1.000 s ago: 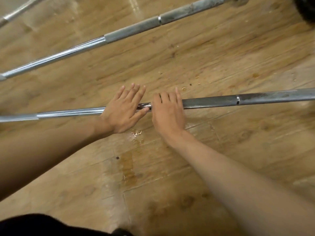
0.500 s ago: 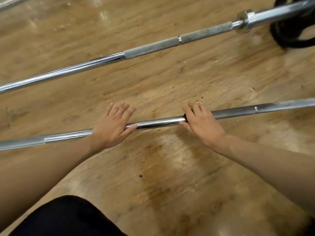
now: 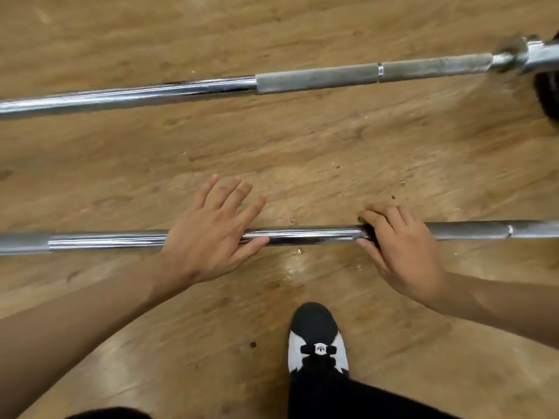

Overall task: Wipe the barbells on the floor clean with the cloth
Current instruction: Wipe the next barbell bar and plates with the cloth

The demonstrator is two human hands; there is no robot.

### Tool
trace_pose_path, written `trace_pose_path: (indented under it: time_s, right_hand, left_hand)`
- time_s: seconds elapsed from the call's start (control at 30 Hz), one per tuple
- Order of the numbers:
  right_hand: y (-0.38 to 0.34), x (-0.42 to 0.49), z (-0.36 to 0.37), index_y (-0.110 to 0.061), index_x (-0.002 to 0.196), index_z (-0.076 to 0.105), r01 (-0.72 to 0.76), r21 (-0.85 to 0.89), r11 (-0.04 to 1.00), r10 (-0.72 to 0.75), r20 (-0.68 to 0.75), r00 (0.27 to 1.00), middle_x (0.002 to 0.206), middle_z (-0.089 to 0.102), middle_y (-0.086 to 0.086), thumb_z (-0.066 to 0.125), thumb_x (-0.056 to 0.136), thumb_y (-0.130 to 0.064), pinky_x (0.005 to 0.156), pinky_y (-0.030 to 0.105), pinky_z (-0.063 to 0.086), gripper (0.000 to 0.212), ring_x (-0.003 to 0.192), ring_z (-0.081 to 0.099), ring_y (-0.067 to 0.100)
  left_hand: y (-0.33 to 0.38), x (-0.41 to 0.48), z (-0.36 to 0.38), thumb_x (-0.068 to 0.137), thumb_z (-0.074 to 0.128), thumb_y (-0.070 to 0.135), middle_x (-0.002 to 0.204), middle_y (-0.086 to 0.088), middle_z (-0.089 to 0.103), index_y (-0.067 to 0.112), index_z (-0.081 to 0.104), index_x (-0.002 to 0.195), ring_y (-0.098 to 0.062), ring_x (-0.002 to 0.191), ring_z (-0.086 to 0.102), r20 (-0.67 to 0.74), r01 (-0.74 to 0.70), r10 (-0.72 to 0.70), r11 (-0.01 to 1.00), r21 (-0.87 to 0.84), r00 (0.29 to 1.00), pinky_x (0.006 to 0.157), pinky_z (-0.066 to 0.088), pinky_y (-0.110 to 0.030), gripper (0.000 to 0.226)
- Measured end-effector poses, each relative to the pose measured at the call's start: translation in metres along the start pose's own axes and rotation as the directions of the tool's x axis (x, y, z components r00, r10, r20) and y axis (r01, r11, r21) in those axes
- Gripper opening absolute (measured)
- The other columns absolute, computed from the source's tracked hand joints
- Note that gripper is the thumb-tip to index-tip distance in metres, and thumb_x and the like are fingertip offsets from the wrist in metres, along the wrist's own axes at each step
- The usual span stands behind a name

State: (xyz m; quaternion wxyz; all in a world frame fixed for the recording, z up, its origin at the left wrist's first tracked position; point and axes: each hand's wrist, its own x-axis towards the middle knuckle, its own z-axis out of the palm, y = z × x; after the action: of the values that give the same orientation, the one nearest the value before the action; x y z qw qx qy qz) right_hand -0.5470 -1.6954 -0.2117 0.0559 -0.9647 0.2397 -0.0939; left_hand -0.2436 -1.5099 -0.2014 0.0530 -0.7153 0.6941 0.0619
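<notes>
Two steel barbells lie on the wooden floor. The near barbell [image 3: 311, 234] runs left to right under both my hands. My left hand [image 3: 205, 237] rests flat on its shiny middle, fingers straight and spread. My right hand [image 3: 402, 249] curls over the bar where the chrome meets the grey knurled part, thumb on the near side and fingers on the far side. Only a small dark green edge of the cloth [image 3: 361, 219] shows at those fingertips; the rest is hidden under the hand. The far barbell [image 3: 317, 77] lies untouched above.
A black weight plate [image 3: 549, 95] sits at the far barbell's right end by its collar [image 3: 514, 55]. My black and white shoe [image 3: 316, 340] stands just below the near bar. Small crumbs of debris [image 3: 292, 220] lie on the floor beside the bar.
My hands have spread apart on the near bar, the right one sliding rightward along it. The view has tilted down, and my shoe has come into view.
</notes>
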Motion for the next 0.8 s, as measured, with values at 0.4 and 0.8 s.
trace_pose_path:
  time_s: [0.4,0.8]
  right_hand:
    - [-0.047,0.006,0.044,-0.009,0.126,0.072,-0.448,0.084,0.890,0.435,-0.450,0.780,0.125,0.071,0.011,0.046,0.109,-0.024,0.090,0.051,0.043,0.034,0.099,0.064,0.039]
    - [-0.044,-0.002,0.012,-0.015,0.143,0.059,-0.469,-0.024,0.883,0.454,-0.216,0.865,0.159,0.045,0.015,0.042,0.108,-0.037,0.129,0.047,0.011,0.044,0.153,0.033,0.030]
  left_hand:
    - [-0.001,-0.001,-0.002,0.109,0.018,0.062,0.154,-0.019,0.053,0.011,0.047,0.154,-0.038,0.148,0.042,0.034,-0.060,0.059,0.998,0.033,0.998,0.127,0.018,-0.058,0.074]
    - [-0.008,-0.004,-0.006,0.106,0.014,0.068,0.162,-0.019,0.042,0.021,0.031,0.164,-0.040,0.149,0.041,0.016,-0.268,0.268,0.958,0.106,0.963,0.124,0.019,-0.063,0.077]
